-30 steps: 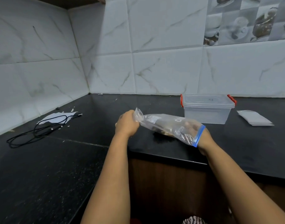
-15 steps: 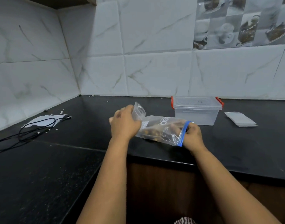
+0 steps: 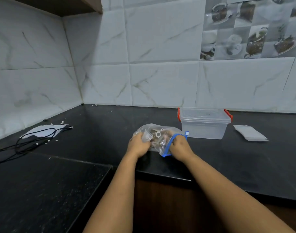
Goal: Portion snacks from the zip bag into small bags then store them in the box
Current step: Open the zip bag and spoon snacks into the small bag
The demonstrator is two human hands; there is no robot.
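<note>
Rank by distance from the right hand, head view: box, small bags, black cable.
From the right hand:
1. Box, just behind it, slightly right.
2. Small bags, farther right on the counter.
3. Black cable, far left, beyond the left hand.

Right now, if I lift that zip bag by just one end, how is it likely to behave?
The zip bag looks thin and crumpled between the left hand and the right hand, so it would probably sag. The dark snacks inside would likely slide to the low end. Its clear film may be slippery.

My zip bag [image 3: 158, 137] is clear with a blue seal; the clear box [image 3: 204, 127] has red latches; black speckled counter [image 3: 97, 132], white marbled tiles [image 3: 160, 81].
</note>
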